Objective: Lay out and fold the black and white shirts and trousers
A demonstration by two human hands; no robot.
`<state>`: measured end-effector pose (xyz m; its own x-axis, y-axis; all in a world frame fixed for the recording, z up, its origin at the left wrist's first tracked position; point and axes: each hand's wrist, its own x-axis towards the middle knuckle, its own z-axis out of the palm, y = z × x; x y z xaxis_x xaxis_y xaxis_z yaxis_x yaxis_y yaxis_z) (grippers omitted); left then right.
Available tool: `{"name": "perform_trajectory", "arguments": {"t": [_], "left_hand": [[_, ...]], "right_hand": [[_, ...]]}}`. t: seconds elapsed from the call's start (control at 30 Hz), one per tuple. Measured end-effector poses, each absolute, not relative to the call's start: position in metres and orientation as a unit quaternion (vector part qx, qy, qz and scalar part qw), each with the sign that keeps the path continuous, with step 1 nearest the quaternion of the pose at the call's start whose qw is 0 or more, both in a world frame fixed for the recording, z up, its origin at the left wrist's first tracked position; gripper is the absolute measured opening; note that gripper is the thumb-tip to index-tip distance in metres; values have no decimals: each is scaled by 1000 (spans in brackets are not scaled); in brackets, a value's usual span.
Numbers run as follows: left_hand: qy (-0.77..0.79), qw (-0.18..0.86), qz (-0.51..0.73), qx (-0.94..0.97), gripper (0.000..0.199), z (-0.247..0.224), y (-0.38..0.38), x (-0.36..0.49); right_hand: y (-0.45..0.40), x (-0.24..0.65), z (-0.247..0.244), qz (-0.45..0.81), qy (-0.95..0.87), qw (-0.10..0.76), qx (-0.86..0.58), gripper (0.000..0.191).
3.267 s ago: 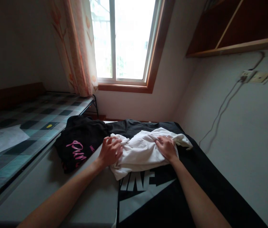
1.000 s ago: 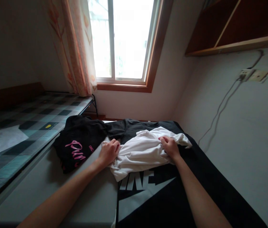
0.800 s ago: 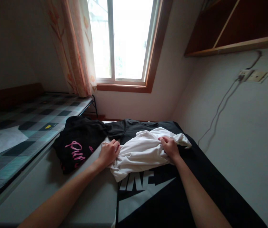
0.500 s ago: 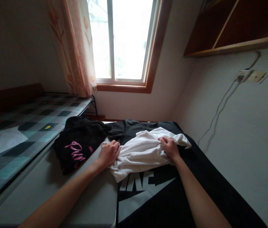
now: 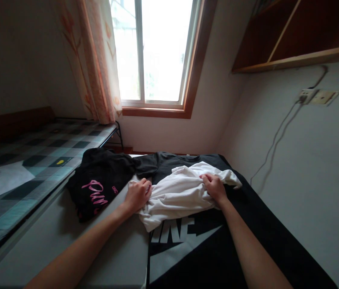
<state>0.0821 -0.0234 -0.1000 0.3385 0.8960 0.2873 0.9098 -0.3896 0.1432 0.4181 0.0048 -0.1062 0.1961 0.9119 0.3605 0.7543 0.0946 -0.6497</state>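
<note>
A crumpled white garment (image 5: pixel 178 192), its kind not clear from the folds, lies across a spread black T-shirt (image 5: pixel 208 249) with grey lettering. My left hand (image 5: pixel 139 194) grips the garment's left end, fingers curled into the cloth. Toward its right end, my right hand (image 5: pixel 213 187) pinches the fabric, with the thumb side facing inward. Left of my left hand rests a bunched black garment (image 5: pixel 100 180) with pink lettering. Parts of the black T-shirt are hidden beneath the white cloth and behind my right forearm.
A pale flat surface (image 5: pixel 112 253) lies under the clothes. To the left is a checked mattress (image 5: pixel 45 146) bearing a white paper sheet (image 5: pixel 2 180). A wall with a socket and cable (image 5: pixel 273 142) borders the right side, below a wooden shelf (image 5: pixel 295 56).
</note>
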Motion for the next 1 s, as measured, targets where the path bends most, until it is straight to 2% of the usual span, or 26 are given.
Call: {"name": "perform_trajectory", "arguments": {"t": [1.0], "left_hand": [[-550, 22, -166, -818, 27, -103, -23, 81]], "right_hand": [[2, 418, -102, 105, -641, 373, -663, 39]]}}
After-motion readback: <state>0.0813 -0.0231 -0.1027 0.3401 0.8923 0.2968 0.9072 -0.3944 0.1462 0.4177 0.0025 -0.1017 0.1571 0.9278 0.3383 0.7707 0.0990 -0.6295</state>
